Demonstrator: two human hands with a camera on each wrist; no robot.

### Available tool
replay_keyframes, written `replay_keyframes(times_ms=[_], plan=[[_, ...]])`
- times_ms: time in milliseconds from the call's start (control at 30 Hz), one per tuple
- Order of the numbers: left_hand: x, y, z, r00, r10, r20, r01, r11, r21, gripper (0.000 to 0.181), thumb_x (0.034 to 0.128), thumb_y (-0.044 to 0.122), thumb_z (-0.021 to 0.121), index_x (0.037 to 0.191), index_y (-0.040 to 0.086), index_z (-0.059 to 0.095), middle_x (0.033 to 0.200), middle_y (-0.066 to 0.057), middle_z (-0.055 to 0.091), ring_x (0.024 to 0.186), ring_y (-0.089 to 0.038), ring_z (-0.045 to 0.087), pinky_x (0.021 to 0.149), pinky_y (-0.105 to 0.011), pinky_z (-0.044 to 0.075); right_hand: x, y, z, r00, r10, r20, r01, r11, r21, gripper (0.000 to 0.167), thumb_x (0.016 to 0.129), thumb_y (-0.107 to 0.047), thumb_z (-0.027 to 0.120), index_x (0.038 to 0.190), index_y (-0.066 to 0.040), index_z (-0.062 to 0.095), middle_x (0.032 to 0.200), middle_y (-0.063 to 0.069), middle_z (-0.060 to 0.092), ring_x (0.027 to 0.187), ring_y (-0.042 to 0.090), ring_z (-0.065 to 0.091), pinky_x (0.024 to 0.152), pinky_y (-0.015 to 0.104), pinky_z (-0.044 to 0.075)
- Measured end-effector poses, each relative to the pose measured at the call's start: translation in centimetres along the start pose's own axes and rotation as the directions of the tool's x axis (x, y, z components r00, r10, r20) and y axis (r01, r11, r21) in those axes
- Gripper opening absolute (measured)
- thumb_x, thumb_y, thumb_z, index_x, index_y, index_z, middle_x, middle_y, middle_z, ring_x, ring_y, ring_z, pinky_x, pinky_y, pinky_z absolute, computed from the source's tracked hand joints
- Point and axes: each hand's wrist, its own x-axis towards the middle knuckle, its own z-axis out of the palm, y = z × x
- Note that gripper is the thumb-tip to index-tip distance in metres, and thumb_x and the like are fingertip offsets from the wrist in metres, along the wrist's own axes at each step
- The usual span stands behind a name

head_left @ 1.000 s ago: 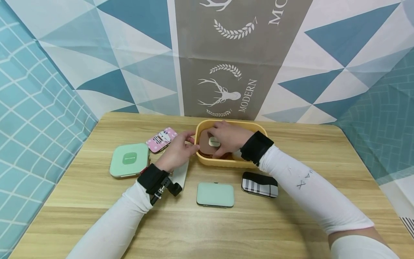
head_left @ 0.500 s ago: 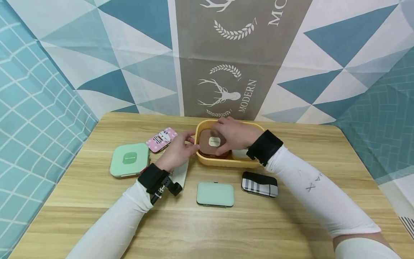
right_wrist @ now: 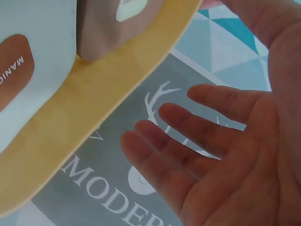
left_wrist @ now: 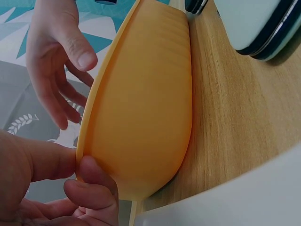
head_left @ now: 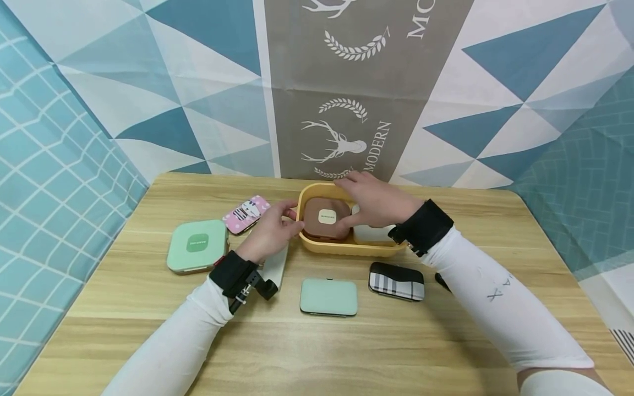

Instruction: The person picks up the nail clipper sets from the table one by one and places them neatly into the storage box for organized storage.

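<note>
The yellow basket [head_left: 346, 250] stands at the back of the table, holding a brown square case [head_left: 317, 220] at its left end and a white case [head_left: 369, 235] beside it. My left hand [head_left: 269, 231] pinches the basket's left rim between thumb and fingers; the left wrist view shows this grip on the rim [left_wrist: 101, 84]. My right hand [head_left: 381, 203] is over the basket with fingers spread and nothing held. In the right wrist view its fingers [right_wrist: 202, 136] lie outside the rim, apart from the brown case [right_wrist: 113, 28] and the white case [right_wrist: 47, 47].
A green square case [head_left: 198, 245] and a pink patterned case [head_left: 246, 214] lie left of the basket. A pale case [head_left: 276, 269] is partly under my left wrist. In front are a mint case [head_left: 329, 297] and a black-and-plaid case [head_left: 396, 281]; a small dark object [head_left: 442, 281] shows beside my right sleeve.
My right hand has come off the brown case and moved to the right, uncovering it in the basket. My left hand has stayed on the rim.
</note>
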Motion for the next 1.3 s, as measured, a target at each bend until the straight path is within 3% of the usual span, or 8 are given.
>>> replay_keyframes(times_ms=[467, 867, 1300], plan=[[0.0, -0.1, 0.0, 1.0, 0.02, -0.004, -0.02, 1.0, 0.004, 0.058, 0.1041, 0.007, 0.065, 0.158, -0.001, 0.043, 0.118, -0.017, 0.054, 0.085, -0.032, 0.063, 0.071, -0.027, 0.051, -2.4, 0.7, -0.8, 0.997, -0.012, -0.072, 0.013, 1.0, 0.019, 0.089, 0.092, -0.04, 0.085, 0.159, 0.001, 0.042, 0.153, 0.024, 0.047, 0.141, 0.041, 0.045, 0.117, 0.052, 0.04], [-0.1, 0.0, -0.1, 1.0, 0.011, 0.003, -0.011, 1.0, -0.011, 0.058, 0.1051, 0.007, 0.064, 0.158, -0.001, 0.042, 0.121, -0.018, 0.054, 0.088, -0.031, 0.064, 0.074, -0.028, 0.052, -4.7, 1.5, -1.2, 0.995, 0.065, -0.071, -0.06, 0.996, 0.066, 0.09, 0.094, -0.039, 0.083, 0.162, 0.0, 0.039, 0.158, 0.024, 0.043, 0.143, 0.041, 0.043, 0.116, 0.054, 0.041], [-0.1, 0.0, 0.0, 1.0, 0.019, -0.002, -0.019, 1.0, 0.0, 0.058, 0.1046, 0.007, 0.065, 0.158, -0.001, 0.043, 0.12, -0.018, 0.054, 0.087, -0.029, 0.062, 0.073, -0.028, 0.052, -7.4, 2.3, -1.3, 0.982, 0.164, -0.092, -0.153, 0.982, 0.114, 0.095, 0.094, -0.055, 0.077, 0.162, 0.0, 0.038, 0.159, 0.024, 0.041, 0.145, 0.041, 0.041, 0.116, 0.057, 0.04]])
